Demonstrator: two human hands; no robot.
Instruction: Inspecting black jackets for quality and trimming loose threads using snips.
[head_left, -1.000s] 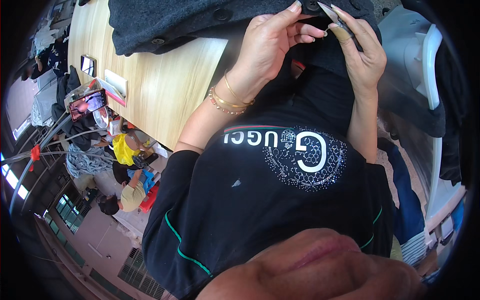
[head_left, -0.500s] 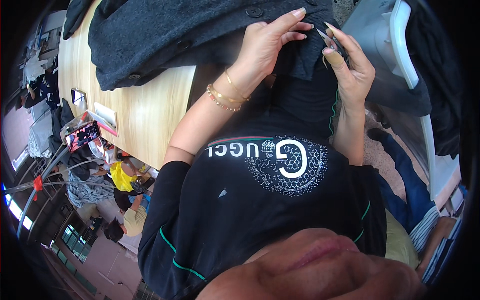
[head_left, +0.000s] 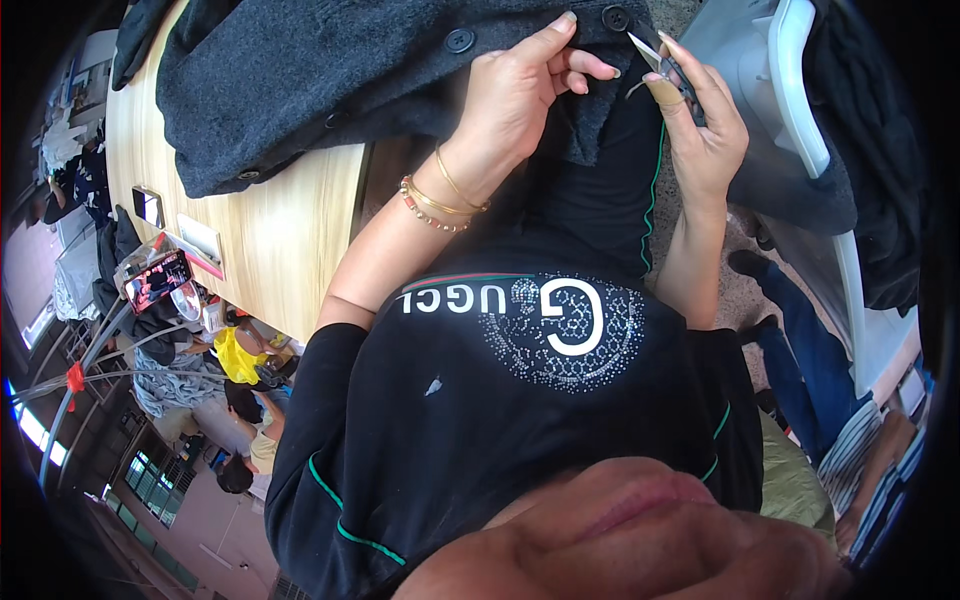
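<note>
A dark grey wool coat (head_left: 330, 75) with several dark buttons lies over the table edge and my lap. My left hand (head_left: 520, 90) rests on its edge with bent fingers, thumb raised. It seems to grip the cloth, though the contact is partly hidden. In my right hand (head_left: 708, 135) is a small pair of dark-handled scissors (head_left: 648, 52), blade pointing up and left. The tip is close to a button (head_left: 616, 18) on the coat. A tan covering (head_left: 662, 92) wraps my right thumb.
A light wooden table (head_left: 280, 230) is at left, with a phone on a stand (head_left: 157, 280) beyond it. On the right stands a grey plastic bin (head_left: 765, 100) with dark cloth (head_left: 870, 150) beside it. Other people (head_left: 262, 450) are at lower left and lower right.
The coat and my left hand have shifted left and slightly down. More of the button by the scissors shows. My right hand still holds the scissors, their blade more exposed.
</note>
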